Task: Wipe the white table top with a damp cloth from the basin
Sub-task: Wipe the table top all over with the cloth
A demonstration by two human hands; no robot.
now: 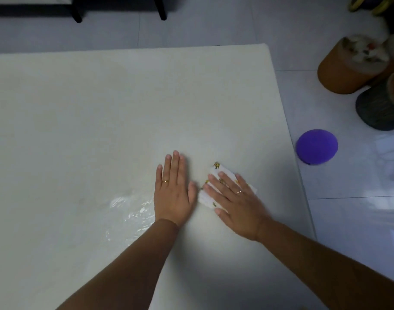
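White table top (102,108): right hand (238,204) flat on cloth (222,173), left hand (173,191) beside.

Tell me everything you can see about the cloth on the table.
The cloth is white with small yellow-brown printed marks, and looks like thin fabric folded into a small flat pad. It lies on the white table top, near its right edge. The right hand presses flat on it with spread fingers and covers most of it. The left hand lies flat beside it, apparently not touching.
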